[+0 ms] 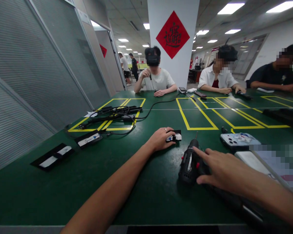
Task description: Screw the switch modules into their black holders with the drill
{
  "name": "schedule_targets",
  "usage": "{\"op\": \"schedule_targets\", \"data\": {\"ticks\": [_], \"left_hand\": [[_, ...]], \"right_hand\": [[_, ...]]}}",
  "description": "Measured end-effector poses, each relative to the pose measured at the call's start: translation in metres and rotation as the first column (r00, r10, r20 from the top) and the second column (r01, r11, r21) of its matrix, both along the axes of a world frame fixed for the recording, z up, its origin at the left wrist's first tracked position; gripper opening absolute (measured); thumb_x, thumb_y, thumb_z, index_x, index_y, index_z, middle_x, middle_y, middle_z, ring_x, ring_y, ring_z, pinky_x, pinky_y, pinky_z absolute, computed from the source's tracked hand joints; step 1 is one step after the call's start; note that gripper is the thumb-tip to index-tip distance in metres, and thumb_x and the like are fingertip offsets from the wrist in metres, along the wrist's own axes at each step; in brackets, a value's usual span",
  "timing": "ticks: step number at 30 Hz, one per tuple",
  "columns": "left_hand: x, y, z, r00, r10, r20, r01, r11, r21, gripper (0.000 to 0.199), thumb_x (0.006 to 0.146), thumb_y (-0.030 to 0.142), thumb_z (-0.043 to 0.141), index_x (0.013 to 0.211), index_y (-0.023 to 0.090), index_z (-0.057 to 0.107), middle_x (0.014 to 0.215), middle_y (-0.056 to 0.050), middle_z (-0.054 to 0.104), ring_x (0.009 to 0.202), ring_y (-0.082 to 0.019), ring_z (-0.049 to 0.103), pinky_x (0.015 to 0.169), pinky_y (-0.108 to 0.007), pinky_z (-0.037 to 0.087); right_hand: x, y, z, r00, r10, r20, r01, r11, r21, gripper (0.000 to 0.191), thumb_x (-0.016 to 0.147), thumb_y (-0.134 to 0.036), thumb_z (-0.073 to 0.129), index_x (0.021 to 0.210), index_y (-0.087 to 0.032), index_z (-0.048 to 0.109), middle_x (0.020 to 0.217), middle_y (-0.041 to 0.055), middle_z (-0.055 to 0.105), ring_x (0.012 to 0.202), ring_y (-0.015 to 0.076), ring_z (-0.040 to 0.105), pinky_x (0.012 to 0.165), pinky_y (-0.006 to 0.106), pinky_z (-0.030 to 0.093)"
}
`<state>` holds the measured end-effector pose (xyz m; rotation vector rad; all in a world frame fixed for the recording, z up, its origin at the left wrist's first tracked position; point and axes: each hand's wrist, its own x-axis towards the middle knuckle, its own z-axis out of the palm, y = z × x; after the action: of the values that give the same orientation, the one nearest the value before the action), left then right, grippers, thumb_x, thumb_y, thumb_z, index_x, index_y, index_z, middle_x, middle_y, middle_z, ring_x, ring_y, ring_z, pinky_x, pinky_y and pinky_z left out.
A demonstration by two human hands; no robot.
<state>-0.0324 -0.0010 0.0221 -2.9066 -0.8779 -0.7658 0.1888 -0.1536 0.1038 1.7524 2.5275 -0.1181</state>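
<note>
My left hand (160,139) is closed around a small black piece with white parts on it (178,136), which rests on the green table. Just right of it, a black cordless drill (189,165) lies on its side with its thin bit pointing away from me. Over the drill's handle is my right hand (217,167), fingers apart. Its index fingertip reaches the drill near the chuck, and the thumb sits by the rear of the handle; whether it presses on the tool I cannot tell.
Two flat black pieces with white strips (51,157) (89,139) lie at the left. Behind them is a tangle of black cables (112,113). A phone in a patterned case (240,139) and a white box (252,161) lie at the right. Several people sit across the table.
</note>
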Motion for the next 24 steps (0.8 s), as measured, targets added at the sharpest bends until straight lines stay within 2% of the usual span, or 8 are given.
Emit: {"op": "schedule_targets", "data": {"ticks": [1,3,6,8,12,18,24], "left_hand": [[0.0,0.0,0.0,1.0,-0.001,0.002,0.001,1.0,0.006,0.041,0.078,0.038,0.061,0.115,0.021,0.054,0.122,-0.01,0.054,0.11,-0.025,0.052,0.094,-0.04,0.041],[0.0,-0.001,0.001,1.0,-0.011,0.003,0.011,1.0,0.024,0.044,0.079,0.036,0.06,0.119,0.021,0.052,0.123,-0.011,0.053,0.112,-0.025,0.051,0.095,-0.041,0.04],[0.0,-0.001,0.003,0.999,-0.036,-0.008,0.036,0.998,0.047,0.039,0.081,0.034,0.057,0.117,0.021,0.054,0.124,-0.011,0.053,0.114,-0.025,0.05,0.097,-0.041,0.039],[-0.001,0.0,0.003,0.999,-0.042,-0.014,0.043,0.998,0.052,0.035,0.081,0.033,0.055,0.115,0.022,0.056,0.123,-0.011,0.054,0.114,-0.025,0.05,0.097,-0.042,0.039],[-0.001,0.001,0.003,0.999,-0.046,-0.02,0.048,0.997,0.067,0.034,0.079,0.032,0.056,0.111,0.021,0.057,0.121,-0.011,0.055,0.112,-0.025,0.05,0.096,-0.042,0.039],[-0.002,0.002,0.004,0.996,-0.067,-0.065,0.072,0.994,0.085,0.035,0.078,0.029,0.055,0.112,0.02,0.056,0.122,-0.011,0.054,0.112,-0.026,0.05,0.098,-0.041,0.038],[-0.007,0.007,-0.001,0.998,-0.018,-0.064,0.023,0.996,0.081,0.037,0.081,0.03,0.053,0.117,0.02,0.053,0.126,-0.011,0.051,0.11,-0.024,0.052,0.091,-0.038,0.044]], "right_hand": [[-0.001,0.007,0.008,1.0,0.01,-0.019,-0.008,0.997,0.079,0.07,0.075,-0.053,0.059,0.136,-0.023,0.043,0.104,0.0145,0.064,0.09,0.0347,0.063,0.066,0.045,0.05],[-0.006,0.027,0.016,0.993,0.113,-0.034,-0.104,0.974,0.203,0.04,0.087,-0.04,0.047,0.12,-0.02,0.057,0.101,0.012,0.065,0.087,0.027,0.064,0.071,0.038,0.049],[-0.016,0.061,0.007,0.976,0.216,0.0,-0.212,0.958,0.193,0.025,0.089,-0.024,0.046,0.104,-0.022,0.066,0.096,0.0067,0.068,0.09,0.0215,0.064,0.076,0.032,0.046],[-0.022,0.079,-0.007,0.966,0.255,0.041,-0.259,0.952,0.165,0.021,0.089,-0.02,0.047,0.095,-0.02,0.068,0.092,0.0057,0.069,0.086,0.0195,0.064,0.074,0.032,0.046],[-0.029,0.098,-0.028,0.947,0.292,0.132,-0.308,0.943,0.127,0.019,0.09,-0.028,0.052,0.096,-0.014,0.063,0.092,0.0042,0.066,0.084,0.0178,0.063,0.076,0.039,0.05],[-0.043,0.112,-0.029,0.906,0.365,0.213,-0.382,0.923,0.042,0.023,0.088,-0.03,0.056,0.104,-0.013,0.06,0.103,0.0068,0.063,0.089,0.019,0.062,0.078,0.04,0.051],[-0.048,0.123,-0.03,0.891,0.386,0.239,-0.396,0.918,-0.004,0.025,0.088,-0.029,0.055,0.107,-0.014,0.059,0.106,0.0073,0.062,0.09,0.0193,0.062,0.077,0.04,0.052]]}}
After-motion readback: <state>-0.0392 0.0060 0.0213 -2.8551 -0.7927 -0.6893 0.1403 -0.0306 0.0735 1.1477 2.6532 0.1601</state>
